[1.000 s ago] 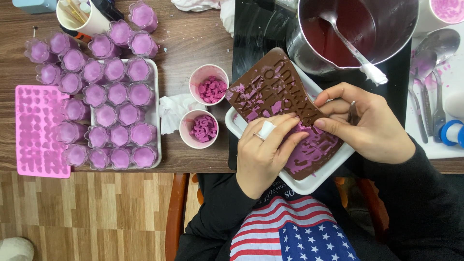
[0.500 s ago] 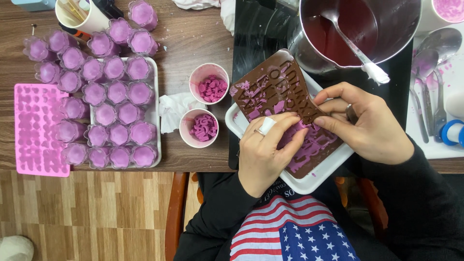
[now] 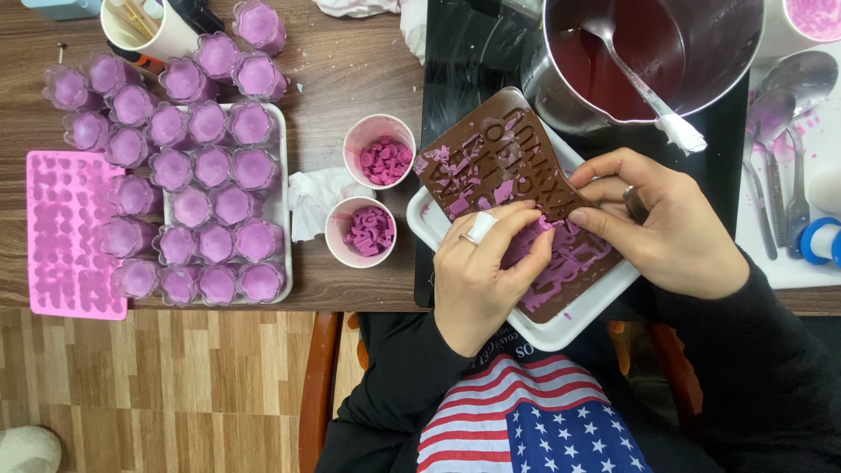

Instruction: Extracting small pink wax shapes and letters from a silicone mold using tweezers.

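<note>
- Step in hand: purple letters are being worked out of the brown letter mould (image 3: 491, 162); it lies tilted over the white tray (image 3: 578, 320) at the counter's edge.
- Left hand (image 3: 482, 280) presses curled fingers on the mould; right hand (image 3: 674, 232) pinches its edge.
- Next move, likely: flex gently — the letters look fragile; two paper cups (image 3: 378, 162) stand near.

middle of the brown letter mould (image 3: 491, 162) hidden under the left hand (image 3: 482, 276) and right hand (image 3: 670, 232), white tray (image 3: 569, 328) mostly covered by the mould, steel pot (image 3: 653, 52) cut off by the top edge, mould's letters too small to read
</note>
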